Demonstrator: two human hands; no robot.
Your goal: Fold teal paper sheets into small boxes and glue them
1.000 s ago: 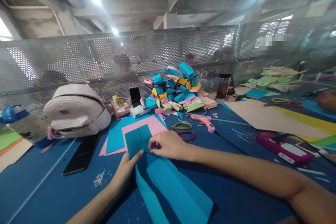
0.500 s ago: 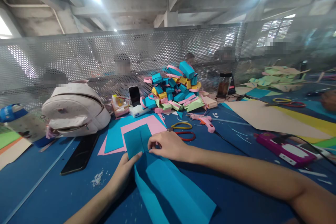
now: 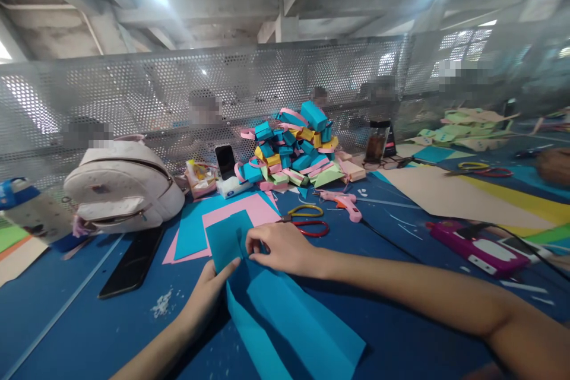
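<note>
A folded sheet of blue paper lies in front of me, its near end spread into long flaps with a fold standing up on the left. My left hand pinches its left edge, thumb on top and the other fingers hidden beneath. Above the middle of the sheet, my right hand has its fingers curled and pressed against the paper near a crease. Whether a small piece sits between those fingertips is hidden. Just beyond lie pink paper and another blue sheet.
Past my right hand are scissors and a pink glue gun with a cord. A heap of paper boxes stands before the perforated screen. A backpack and a black phone sit left, a purple power strip right.
Both hands keep nearly the same hold on the blue paper. The whole view has shifted slightly, so things appear a little further left.
</note>
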